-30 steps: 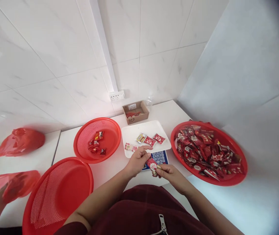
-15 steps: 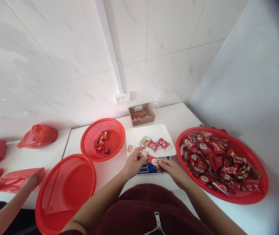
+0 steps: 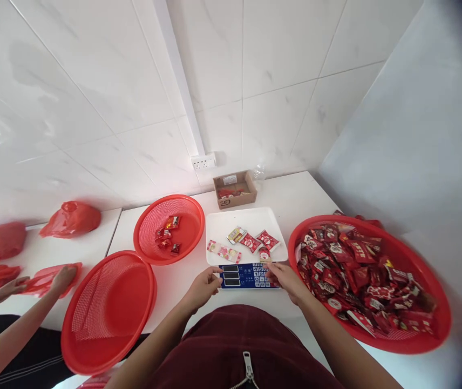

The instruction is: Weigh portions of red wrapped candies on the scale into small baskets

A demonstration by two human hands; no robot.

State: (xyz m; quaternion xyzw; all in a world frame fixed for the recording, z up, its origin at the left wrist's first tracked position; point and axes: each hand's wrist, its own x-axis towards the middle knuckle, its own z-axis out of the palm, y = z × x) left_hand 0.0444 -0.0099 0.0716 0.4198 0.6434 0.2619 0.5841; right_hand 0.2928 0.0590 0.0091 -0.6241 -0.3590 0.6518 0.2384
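My right hand (image 3: 285,278) is closed with its fingertips at the lower end of a small red snack packet (image 3: 264,254), by the front edge of the white weighing tray (image 3: 251,216). My left hand (image 3: 202,286), holding nothing, has its fingers loosely bent and apart beside the blue scale panel (image 3: 247,276). On the tray lie a red packet (image 3: 250,242), another red packet (image 3: 267,239), a yellow-and-white packet (image 3: 236,234) and a long pink-and-white packet (image 3: 224,251).
On the right, a large red basket (image 3: 293,237) is heaped with red packets. Left are a red basket with several packets (image 3: 192,232) and another red basket (image 3: 129,302). A cardboard box (image 3: 237,201) stands behind the tray. Far left, another person's hands (image 3: 63,278) handle a red bag (image 3: 42,281).
My left hand has let go of the red packet and drawn back left and toward me. My right hand has shifted slightly. The other person's red bag now lies flatter.
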